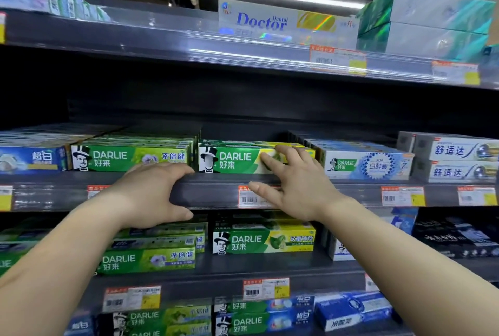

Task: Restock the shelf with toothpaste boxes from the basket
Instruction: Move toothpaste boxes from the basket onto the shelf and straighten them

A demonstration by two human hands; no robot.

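Both bare hands reach toward the middle shelf [216,195], a dark grey metal ledge with a price-tag strip along its front edge.

The right hand [294,187] is spread open, fingers apart. Its fingertips [267,158] rest on the front face of a green-and-yellow Darlie toothpaste box [232,160] that lies lengthwise at the front of the middle shelf, at the head of a row of like boxes. The thumb points left in front of the shelf edge, over a red-and-white price label [249,196]. The hand presses on the box rather than closing round it.

The left hand [151,195] is half open and curved, palm down. Its fingers hook over the shelf's front lip just left of that box; the thumb sits under the lip. It holds no box.

Left of the touched box, just beside it, stands a green Darlie box with a flower picture [129,158]. To the right sits a light blue-and-white Darlie box [370,165], then grey-white stacked boxes [456,160].

The shelf below carries further green Darlie boxes [263,241]. The upper shelf holds a white box lettered "Doctor" [280,22].

The basket is out of view.
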